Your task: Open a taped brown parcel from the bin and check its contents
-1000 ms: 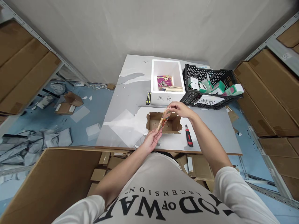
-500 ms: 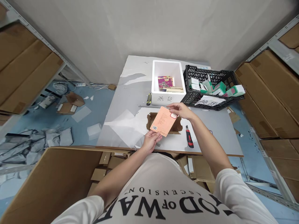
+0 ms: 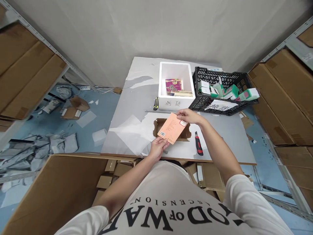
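Observation:
Both my hands hold a thin orange book (image 3: 172, 128), tilted, with a barcode at its lower left corner and a red-edged label near the upper right. My left hand (image 3: 158, 147) pinches the lower left edge. At the upper right edge, my right hand (image 3: 187, 116) grips it between thumb and fingers. Under the book stands an open brown cardboard box (image 3: 186, 133), partly hidden by it. To the right of the box lies a red and black utility knife (image 3: 199, 143).
A white foam box (image 3: 177, 103) with books stands at the back, beside a black plastic crate (image 3: 222, 108) of green and white boxes. A yellow and black cutter (image 3: 156, 103) lies left of the foam box. A large carton (image 3: 56, 189) stands at the table's front left.
The book and both hands stay almost in place. The right hand's fingers have shifted slightly along the book's upper edge; the view has moved a little.

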The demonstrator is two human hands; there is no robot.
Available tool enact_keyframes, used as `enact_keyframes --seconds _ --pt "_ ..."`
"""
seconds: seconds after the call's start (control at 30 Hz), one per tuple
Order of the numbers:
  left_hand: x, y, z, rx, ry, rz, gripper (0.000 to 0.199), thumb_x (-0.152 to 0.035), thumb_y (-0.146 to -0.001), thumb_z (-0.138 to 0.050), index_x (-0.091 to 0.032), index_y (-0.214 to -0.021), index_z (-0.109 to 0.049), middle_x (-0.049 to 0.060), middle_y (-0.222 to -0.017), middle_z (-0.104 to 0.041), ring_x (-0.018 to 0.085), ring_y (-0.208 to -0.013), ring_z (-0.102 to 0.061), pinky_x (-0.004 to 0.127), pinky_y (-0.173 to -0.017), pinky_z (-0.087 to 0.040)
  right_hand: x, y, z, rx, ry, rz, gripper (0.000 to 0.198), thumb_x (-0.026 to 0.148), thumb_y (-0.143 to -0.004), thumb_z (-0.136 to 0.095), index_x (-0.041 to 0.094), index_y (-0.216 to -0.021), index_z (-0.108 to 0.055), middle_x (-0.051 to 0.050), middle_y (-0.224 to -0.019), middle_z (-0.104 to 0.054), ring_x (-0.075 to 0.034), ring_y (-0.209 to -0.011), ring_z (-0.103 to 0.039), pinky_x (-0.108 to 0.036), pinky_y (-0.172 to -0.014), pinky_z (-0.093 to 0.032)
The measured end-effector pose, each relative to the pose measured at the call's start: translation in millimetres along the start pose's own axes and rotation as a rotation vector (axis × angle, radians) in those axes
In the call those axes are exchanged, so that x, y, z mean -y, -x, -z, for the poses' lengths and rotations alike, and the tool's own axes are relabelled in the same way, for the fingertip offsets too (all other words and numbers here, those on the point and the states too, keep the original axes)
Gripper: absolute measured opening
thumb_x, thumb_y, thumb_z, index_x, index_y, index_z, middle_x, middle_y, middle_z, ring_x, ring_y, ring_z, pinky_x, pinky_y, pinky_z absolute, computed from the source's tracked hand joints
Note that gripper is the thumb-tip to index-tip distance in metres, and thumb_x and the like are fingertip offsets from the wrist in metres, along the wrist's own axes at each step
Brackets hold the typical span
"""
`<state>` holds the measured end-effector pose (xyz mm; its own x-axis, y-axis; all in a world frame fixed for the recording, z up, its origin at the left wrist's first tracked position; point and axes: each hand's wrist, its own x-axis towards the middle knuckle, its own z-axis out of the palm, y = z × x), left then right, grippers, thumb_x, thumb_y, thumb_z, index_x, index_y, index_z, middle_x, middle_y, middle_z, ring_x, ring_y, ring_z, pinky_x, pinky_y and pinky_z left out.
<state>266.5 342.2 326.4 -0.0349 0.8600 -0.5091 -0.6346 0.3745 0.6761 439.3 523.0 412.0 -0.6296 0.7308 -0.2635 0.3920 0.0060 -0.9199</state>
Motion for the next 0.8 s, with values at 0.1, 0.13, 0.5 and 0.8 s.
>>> enact_keyframes --seconds 0.1,0.13,0.5,0.8 --pt "-2 -2 1 -0.007 -0.010 -0.011 0.042 -0.032 -0.060 -0.085 -0.015 -0.094 -0.067 0.009 -0.097 -0.073 0.019 -0.093 -0.070 0.038 -0.094 -0.051 5 -6 8 -0.026 -0.031 -0.001 0.019 0.031 -0.070 -0.072 0.016 -0.081 -0.068 -0.001 -0.068 -0.066 -0.011 -0.057 -0.056 -0.022 -0.050 -0.044" --pt "-4 -3 2 -0.012 -0.013 -0.014 0.043 -0.033 -0.061 -0.085 -0.016 -0.096 -0.067 0.010 -0.100 -0.073 0.020 -0.094 -0.069 0.038 -0.094 -0.051 7 -9 13 -0.065 -0.063 0.003 0.019 0.031 -0.070 -0.072 0.016 -0.081 -0.067 0.000 -0.066 -0.065 -0.011 -0.055 -0.054 -0.021 -0.048 -0.043" --pt "-4 7 39 -0.276 -0.133 -0.211 0.042 -0.047 -0.063 -0.079 -0.015 -0.086 -0.066 0.006 -0.079 -0.073 0.019 -0.076 -0.071 0.036 -0.082 -0.054 -10 -116 98 -0.944 -0.855 -0.031 0.019 0.004 -0.081 -0.049 0.015 -0.097 -0.053 -0.001 -0.079 -0.063 -0.011 -0.069 -0.065 -0.027 -0.064 -0.060" --pt "17 -24 118 -0.543 -0.441 -0.321 0.030 -0.036 -0.065 -0.073 -0.016 -0.087 -0.064 0.008 -0.087 -0.069 0.022 -0.089 -0.066 0.038 -0.090 -0.048 -46 -153 112 -1.136 -0.901 -0.332 0.031 0.000 -0.077 -0.052 0.012 -0.105 -0.054 -0.001 -0.086 -0.063 -0.008 -0.066 -0.064 -0.015 -0.054 -0.059"
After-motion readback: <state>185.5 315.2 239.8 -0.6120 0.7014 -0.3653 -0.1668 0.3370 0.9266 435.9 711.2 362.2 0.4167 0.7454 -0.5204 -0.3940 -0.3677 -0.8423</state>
